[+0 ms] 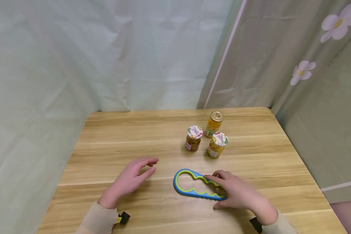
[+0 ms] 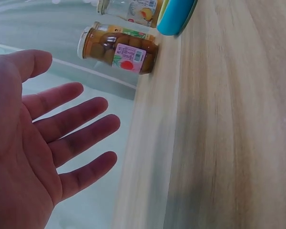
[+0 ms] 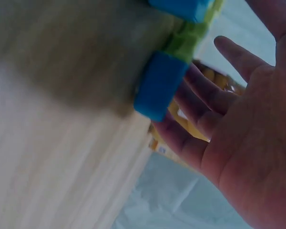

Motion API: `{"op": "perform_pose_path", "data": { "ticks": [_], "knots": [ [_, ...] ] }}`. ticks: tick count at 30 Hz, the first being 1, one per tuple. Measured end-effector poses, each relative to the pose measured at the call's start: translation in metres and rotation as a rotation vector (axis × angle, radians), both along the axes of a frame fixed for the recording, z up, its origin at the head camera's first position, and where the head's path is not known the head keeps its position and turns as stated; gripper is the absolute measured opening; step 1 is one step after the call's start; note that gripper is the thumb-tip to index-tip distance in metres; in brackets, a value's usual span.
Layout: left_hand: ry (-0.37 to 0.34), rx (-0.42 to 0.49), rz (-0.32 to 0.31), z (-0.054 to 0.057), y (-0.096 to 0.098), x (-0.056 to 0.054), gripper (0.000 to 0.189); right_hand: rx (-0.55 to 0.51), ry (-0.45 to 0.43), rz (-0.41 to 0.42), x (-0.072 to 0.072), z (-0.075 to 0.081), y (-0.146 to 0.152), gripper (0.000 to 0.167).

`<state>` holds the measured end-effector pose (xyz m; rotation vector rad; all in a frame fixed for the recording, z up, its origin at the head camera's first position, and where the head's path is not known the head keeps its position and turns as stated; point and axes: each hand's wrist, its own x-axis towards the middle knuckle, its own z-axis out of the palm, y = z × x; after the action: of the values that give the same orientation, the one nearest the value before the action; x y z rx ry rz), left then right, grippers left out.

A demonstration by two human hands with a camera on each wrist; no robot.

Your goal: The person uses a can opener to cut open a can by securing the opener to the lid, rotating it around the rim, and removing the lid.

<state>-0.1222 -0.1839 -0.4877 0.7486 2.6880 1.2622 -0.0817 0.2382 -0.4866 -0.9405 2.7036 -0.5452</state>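
A blue jar opener (image 1: 190,193) with a scalloped green lining lies flat on the wooden table. My right hand (image 1: 237,190) is over its right end, thumb on the near side and fingers on the far side. Seen from the right wrist, the fingers are spread and loosely bent beside the opener's blue end (image 3: 162,86), without a clear grip. My left hand (image 1: 131,178) hovers left of the opener, fingers apart and holding nothing. Beyond the opener stand a jar of brown round pieces (image 1: 192,143), a jar of yellow contents (image 1: 215,150) and a taller gold-lidded jar (image 1: 213,126).
The wooden table (image 1: 120,133) reaches back to a pale curtain (image 1: 163,65). More curtain, printed with white flowers (image 1: 301,72), hangs at the right. The three jars stand close together right of the middle, with patterned covers on the front two.
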Motion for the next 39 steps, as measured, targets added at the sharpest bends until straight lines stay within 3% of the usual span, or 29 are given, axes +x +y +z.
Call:
{"op": "perform_pose_path", "data": {
  "ticks": [11,18,24,33,36,39],
  "knots": [
    [-0.037,0.006,0.022,0.002,-0.003,0.0,0.037,0.049,0.019,0.0,0.001,-0.008,-0.01,0.118],
    [-0.038,0.029,-0.01,0.001,-0.002,-0.001,0.037,0.043,0.017,-0.042,0.0,-0.01,-0.008,0.107],
    [-0.058,0.021,0.001,0.0,-0.003,-0.001,0.039,0.134,0.008,-0.116,-0.004,-0.008,-0.003,0.097],
    [-0.034,0.024,0.008,0.0,-0.003,-0.002,0.038,0.183,-0.032,-0.098,-0.01,-0.001,0.003,0.079],
    [-0.04,0.025,0.011,0.001,-0.003,-0.002,0.037,0.214,0.009,-0.103,-0.012,0.0,0.0,0.076],
    [-0.043,0.02,0.009,0.001,-0.002,-0.002,0.037,0.249,0.109,-0.1,-0.013,0.0,-0.004,0.073]
  ]
}}
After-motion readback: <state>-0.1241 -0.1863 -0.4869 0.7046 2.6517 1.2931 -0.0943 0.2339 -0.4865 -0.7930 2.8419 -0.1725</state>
